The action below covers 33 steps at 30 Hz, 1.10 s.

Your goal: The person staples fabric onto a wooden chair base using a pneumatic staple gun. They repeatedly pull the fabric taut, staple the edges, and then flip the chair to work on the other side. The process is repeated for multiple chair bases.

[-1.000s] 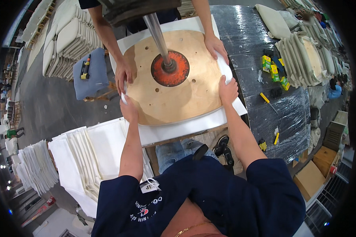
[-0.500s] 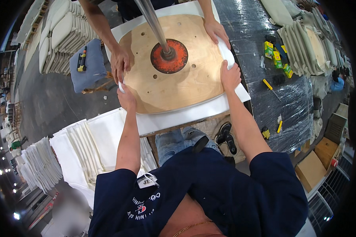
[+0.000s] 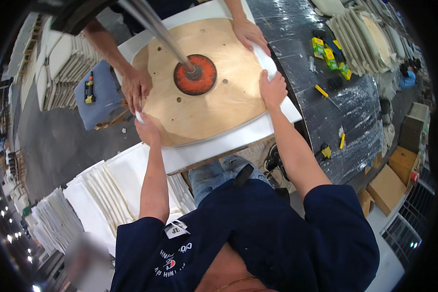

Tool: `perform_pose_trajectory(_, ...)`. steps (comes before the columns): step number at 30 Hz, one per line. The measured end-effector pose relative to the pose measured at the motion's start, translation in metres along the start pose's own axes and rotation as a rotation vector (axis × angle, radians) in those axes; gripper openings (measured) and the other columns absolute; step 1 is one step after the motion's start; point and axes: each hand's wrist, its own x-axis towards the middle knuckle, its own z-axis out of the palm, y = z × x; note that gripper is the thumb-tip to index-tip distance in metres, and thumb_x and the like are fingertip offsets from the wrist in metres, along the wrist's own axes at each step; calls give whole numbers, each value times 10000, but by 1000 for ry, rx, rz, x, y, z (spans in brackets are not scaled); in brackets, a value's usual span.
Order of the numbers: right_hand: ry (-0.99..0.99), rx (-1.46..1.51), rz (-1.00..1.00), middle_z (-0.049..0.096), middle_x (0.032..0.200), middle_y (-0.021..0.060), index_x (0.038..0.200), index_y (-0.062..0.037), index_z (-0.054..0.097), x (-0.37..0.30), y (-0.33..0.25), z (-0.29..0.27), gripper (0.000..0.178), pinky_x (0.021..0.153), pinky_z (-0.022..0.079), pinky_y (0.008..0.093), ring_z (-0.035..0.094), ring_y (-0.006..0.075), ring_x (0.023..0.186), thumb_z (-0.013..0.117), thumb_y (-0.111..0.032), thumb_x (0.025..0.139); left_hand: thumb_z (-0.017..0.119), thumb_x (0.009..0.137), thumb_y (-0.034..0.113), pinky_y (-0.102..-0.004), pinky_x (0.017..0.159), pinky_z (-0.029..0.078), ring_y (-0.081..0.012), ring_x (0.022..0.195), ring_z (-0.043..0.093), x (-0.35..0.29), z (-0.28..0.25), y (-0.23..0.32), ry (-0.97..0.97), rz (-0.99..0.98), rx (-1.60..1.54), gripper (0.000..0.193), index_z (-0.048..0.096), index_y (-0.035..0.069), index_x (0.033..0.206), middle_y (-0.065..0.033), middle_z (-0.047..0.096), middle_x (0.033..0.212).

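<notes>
A pale plywood seat board [image 3: 238, 104] with several holes lies on white padding [image 3: 277, 127]. A round red plate [image 3: 204, 80] on a metal rod [image 3: 155, 27] rests on its middle. My left hand [image 3: 148, 130] is closed at the board's near left corner, gripping a bit of the white padding there. My right hand [image 3: 273, 90] is closed on white padding folded up along the right edge. Beside my hands, a co-worker's hands hold the same edges: one [image 3: 135, 87] at the left, the other [image 3: 250, 35] at the far right. My fingertips are partly hidden.
Stacked white sheets [image 3: 100, 187] lie at the near left. On the right, a film-covered table [image 3: 348, 126] carries a yellow-handled screwdriver [image 3: 322, 91], small green-yellow boxes [image 3: 330, 58] and stacked seat pads [image 3: 355, 41]. A blue cushion [image 3: 97, 92] with a tool on it stands left.
The whole scene has shifted slightly left in view, with a dark machine part now showing at the top left. Both my hands keep their hold on the padding.
</notes>
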Motion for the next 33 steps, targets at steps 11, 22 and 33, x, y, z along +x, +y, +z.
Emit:
perform_pose_trajectory(11, 220, -104, -96, 622, 1113, 170, 1259, -35, 556, -10, 7, 21, 562, 822, 456, 513, 619, 357, 1013, 568, -495, 937, 383, 1011, 531, -535, 968, 466, -420, 1182, 586, -2, 16, 10, 99, 60, 193, 643, 464, 31, 1408, -227, 591, 1301)
perform_pose_trajectory(22, 364, -123, -149, 606, 1100, 145, 1236, -81, 550, -7, 11, 52, 537, 885, 419, 476, 599, 317, 1047, 664, -430, 844, 486, 983, 489, -504, 867, 498, -351, 1101, 603, 1, 56, -8, 386, 197, 460, 594, 460, 51, 1383, -168, 588, 1207)
perform_pose_trajectory(33, 141, 735, -253, 443, 1449, 189, 1272, -79, 565, -58, 64, -53, 418, 1094, 406, 437, 447, 404, 1334, 666, -203, 886, 601, 926, 397, -545, 1108, 356, -471, 1341, 429, -19, 23, -18, -8, 531, 324, 782, 304, -16, 1519, -319, 421, 1457)
